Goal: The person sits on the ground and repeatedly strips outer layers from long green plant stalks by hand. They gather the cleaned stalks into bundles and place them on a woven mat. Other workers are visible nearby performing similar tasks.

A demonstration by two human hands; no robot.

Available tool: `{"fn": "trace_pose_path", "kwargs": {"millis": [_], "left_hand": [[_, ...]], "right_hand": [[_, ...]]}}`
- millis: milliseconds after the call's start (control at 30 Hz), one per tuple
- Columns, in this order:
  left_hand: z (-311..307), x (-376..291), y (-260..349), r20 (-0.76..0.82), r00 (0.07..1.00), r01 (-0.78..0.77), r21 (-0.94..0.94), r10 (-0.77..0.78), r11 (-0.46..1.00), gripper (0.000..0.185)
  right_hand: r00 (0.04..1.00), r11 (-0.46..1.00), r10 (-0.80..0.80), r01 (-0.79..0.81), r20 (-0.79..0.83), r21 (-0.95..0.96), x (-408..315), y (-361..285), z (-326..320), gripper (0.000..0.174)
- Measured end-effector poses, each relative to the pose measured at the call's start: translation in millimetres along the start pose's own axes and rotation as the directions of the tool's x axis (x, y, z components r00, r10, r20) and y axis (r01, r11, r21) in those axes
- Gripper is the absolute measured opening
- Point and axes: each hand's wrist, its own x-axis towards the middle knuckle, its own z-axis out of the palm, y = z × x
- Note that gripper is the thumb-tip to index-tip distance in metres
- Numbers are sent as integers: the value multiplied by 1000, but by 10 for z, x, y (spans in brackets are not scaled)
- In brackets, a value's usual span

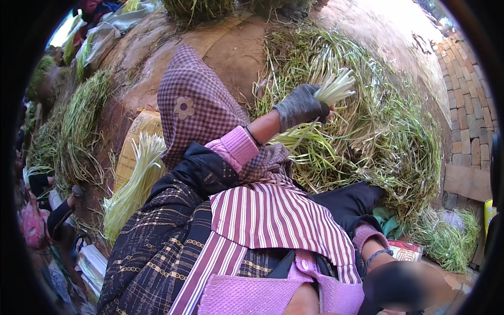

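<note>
My left hand (301,107), in a grey fingerless glove, is closed around a bunch of pale-stemmed greens (336,87). The white ends fan out past the thumb side, above a broad heap of loose green stalks and leaves (378,130). A band circles the left wrist below a pink knit cuff. At the lower right is my right hand (401,285), dark and largely blurred; whether it holds anything cannot be seen. Across my lap lie a striped apron (271,220) and a checked cloth (197,90) with a flower patch.
Left of my lap, a bundle of pale stalks (136,183) leans against a yellow printed package (138,138). More greens (82,122) lie farther left, near another person's arm (63,210). Brick paving (466,118) borders the right side. A smaller pile of greens (447,238) sits at lower right.
</note>
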Motion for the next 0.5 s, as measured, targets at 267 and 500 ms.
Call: {"fn": "trace_pose_path", "kwargs": {"millis": [267,500], "left_hand": [[-6,14,-32,38,999,-16,120,12,993,20],[-1,58,-128,66,998,-22,213,8,977,20]], "right_hand": [[995,994,-78,82,-56,78,-98,40,-47,23],[993,993,-82,88,-79,83,-162,86,-45,25]]}}
